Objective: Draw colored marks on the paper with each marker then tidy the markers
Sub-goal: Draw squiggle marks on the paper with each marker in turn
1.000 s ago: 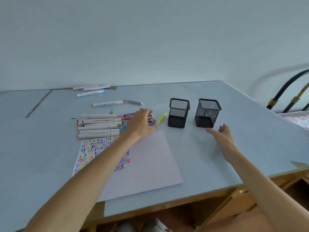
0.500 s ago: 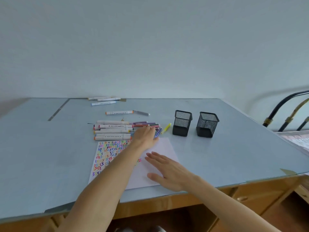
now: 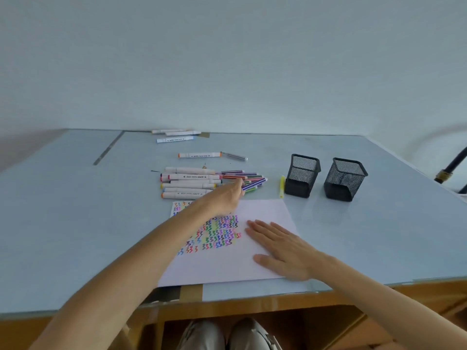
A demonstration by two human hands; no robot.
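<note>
Markers [image 3: 192,184] are lying in a loose row just beyond and to the left of my left hand [image 3: 226,194], with a fan of thin striped pens [image 3: 246,179] right at its fingertips. I am reaching that hand into the fan; its fingers appear curled about a purple striped pen [image 3: 254,184], though blur is keeping me from confirming a firm pinch. My right hand [image 3: 280,245] is lying flat, fingers straight and together, pressing the paper [image 3: 262,210] to the table [image 3: 75,223]. Coloured squiggles [image 3: 218,233] are filling the part of the sheet to the left of that hand.

Judgement: I am in the drawing stage, selecting the next pen; tidying is not begun, as the two mesh cups [image 3: 302,175] beyond my right hand are standing with no markers showing in them. A yellow pen [image 3: 282,185] is lying just beside the nearer cup.

Next move, as I judge it: lifting the chosen pen free without scattering its neighbours, uncapping it, and marking bare paper.
</note>
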